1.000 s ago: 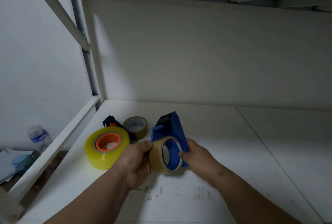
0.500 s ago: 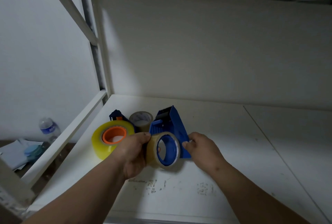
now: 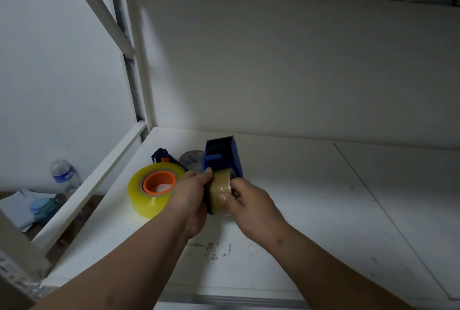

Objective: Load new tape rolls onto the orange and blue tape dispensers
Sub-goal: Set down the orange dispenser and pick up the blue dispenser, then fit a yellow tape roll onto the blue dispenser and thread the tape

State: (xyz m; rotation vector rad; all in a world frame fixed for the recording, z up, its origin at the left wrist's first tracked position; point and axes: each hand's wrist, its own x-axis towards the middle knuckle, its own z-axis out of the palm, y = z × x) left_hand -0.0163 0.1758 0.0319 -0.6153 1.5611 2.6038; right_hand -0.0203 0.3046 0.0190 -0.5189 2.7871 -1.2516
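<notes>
A blue tape dispenser (image 3: 222, 158) stands on the white shelf (image 3: 311, 210) with a tan tape roll (image 3: 220, 191) seated at its near end. My left hand (image 3: 190, 197) grips the dispenser's left side beside the roll. My right hand (image 3: 249, 202) holds the roll, thumb laid across its outer face. To the left lies a thick yellow tape roll (image 3: 151, 189) on an orange hub (image 3: 159, 182); the dark blue and orange body of that dispenser (image 3: 161, 156) pokes out behind it.
A small grey tape roll (image 3: 191, 159) lies behind the yellow one. The shelf's white side rail (image 3: 99, 180) runs along the left. Beyond it, lower down, stand a plastic water bottle (image 3: 63, 175) and papers (image 3: 22, 204). Bare shelf stretches right.
The dispenser has been turned so the roll's edge faces me instead of its open blue hub. My right hand moved from the dispenser's side onto the roll.
</notes>
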